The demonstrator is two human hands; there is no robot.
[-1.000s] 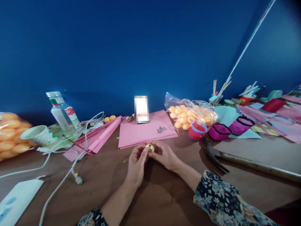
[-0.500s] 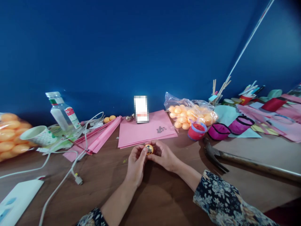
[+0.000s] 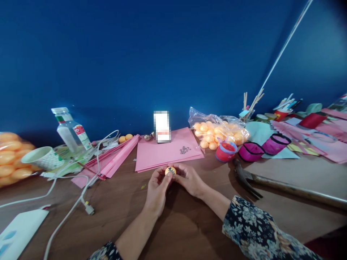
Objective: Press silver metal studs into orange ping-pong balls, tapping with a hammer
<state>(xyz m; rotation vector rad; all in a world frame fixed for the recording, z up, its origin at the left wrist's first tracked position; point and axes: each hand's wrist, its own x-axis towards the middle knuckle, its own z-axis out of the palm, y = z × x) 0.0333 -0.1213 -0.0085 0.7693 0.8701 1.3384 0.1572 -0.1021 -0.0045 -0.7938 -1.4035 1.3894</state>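
An orange ball (image 3: 170,169), which looks like a table tennis ball, carries small dark, shiny pieces on its upper side. My left hand (image 3: 158,186) grips it from the left, thumb pressed against its front. From the right, my right hand (image 3: 190,179) closes its fingers on the same ball. Just beyond my hands lie pink paper sheets (image 3: 154,153) with a small cluster of shiny dark pieces (image 3: 185,150) on them. A bright upright screen-like rectangle (image 3: 162,126), blurred out, stands at the back of the sheets.
Right: a bag of orange balls (image 3: 210,133), a red tub (image 3: 226,150), magenta cloth rings (image 3: 252,151) and a claw hammer (image 3: 284,186). Left: a white cable (image 3: 67,213), a paper cup (image 3: 43,159), a clear bottle (image 3: 69,131) and another ball bag (image 3: 12,159). A blue wall (image 3: 162,54) rises behind.
The ball has turned slightly between my fingers, and my left thumb sits a little lower on it. The view has shifted slightly; the other things stay in place.
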